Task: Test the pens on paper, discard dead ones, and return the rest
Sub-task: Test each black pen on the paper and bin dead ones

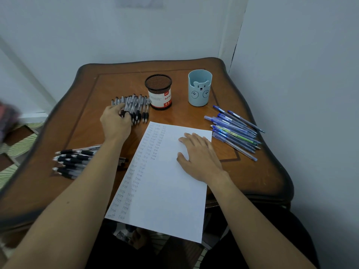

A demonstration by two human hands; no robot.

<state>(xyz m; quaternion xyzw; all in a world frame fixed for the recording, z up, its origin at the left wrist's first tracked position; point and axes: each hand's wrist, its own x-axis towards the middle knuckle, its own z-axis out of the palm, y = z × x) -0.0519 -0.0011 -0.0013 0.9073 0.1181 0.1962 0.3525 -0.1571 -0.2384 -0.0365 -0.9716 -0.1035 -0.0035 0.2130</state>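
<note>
The left hand (116, 121) reaches to the upper left of centre, its fingers curled over the near ends of a row of clear pens with black grips (136, 106); it seems to be closing on 1 of them, though which pen cannot be made out. The right hand (200, 154) lies flat with fingers straight on the upper right part of a white sheet of paper (165, 191), pinning it down. The sheet runs diagonally through the middle of the frame and carries columns of small handwritten trial words down its left side. The step in hand looks like picking the next pen to test. The next move probably calls for lifting 1 pen clear of its neighbours without scattering the row, then bringing its tip to a bare patch of paper. At the left edge lies a second heap of black-gripped pens (75, 162), and at the right a spread of blue pens (235, 131). Further up stand a black mesh pen holder with a red and white label (158, 92) and a pale blue cup with a bear face (200, 88), all on a brown wooden table (252, 177).
</note>
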